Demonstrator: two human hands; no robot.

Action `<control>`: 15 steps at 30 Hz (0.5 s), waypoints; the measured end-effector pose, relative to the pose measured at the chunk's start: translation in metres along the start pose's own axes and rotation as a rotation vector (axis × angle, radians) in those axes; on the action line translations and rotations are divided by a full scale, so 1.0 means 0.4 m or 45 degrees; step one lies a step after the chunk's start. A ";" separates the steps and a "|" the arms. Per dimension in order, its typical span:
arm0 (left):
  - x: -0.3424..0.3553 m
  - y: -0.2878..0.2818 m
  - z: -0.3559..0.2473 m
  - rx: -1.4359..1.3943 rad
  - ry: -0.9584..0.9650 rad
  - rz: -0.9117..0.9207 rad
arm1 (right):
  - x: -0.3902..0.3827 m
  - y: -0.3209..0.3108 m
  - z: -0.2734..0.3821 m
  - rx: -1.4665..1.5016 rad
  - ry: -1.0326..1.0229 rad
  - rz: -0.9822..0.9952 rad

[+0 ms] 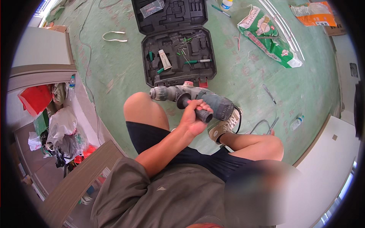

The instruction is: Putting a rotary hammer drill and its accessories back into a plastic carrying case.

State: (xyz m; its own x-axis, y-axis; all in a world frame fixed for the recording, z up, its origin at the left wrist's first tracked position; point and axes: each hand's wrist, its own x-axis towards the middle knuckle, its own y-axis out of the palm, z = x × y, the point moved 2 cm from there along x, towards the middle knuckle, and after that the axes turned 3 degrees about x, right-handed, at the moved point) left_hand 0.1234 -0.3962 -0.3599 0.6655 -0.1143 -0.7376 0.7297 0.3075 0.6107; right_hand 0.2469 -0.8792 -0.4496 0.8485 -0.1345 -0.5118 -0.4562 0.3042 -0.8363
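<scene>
My left hand (196,117) grips the black side handle (203,115) of a dusty grey-green rotary hammer drill (220,104), held between my bent knees. Its chuck (159,93) points left, above my left knee (141,108). An open black tool case (178,49) lies just beyond, holding a white tube (164,59), green pens or tools and small loose pieces. My right hand cannot be made out; a blurred patch covers the lower right of the view.
Green floor covering holds a green-white sack (268,40), long white strips (287,30), an orange bag (310,13), bottles (296,122), loose cable (88,64) and a white looped strap (114,39). Bags (62,127) pile in a low opening at left. White panels (321,159) stand at right.
</scene>
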 end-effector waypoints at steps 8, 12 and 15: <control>-0.066 -0.023 -0.076 0.123 0.236 -0.120 | 0.262 -0.059 0.589 0.062 -0.873 0.244; -0.124 -0.051 -0.131 0.233 0.401 -0.242 | 0.302 -0.019 0.882 -0.029 -1.043 0.615; -0.154 -0.093 -0.151 0.322 0.540 -0.389 | 0.338 0.040 1.104 -0.329 -1.361 0.811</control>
State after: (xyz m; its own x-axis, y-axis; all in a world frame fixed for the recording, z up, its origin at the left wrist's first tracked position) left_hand 0.0457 -0.3435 -0.3548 0.3356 0.2420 -0.9104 0.9283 0.0792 0.3633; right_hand 0.4728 -0.4761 -0.4453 0.1985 0.8286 -0.5235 -0.7979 -0.1736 -0.5773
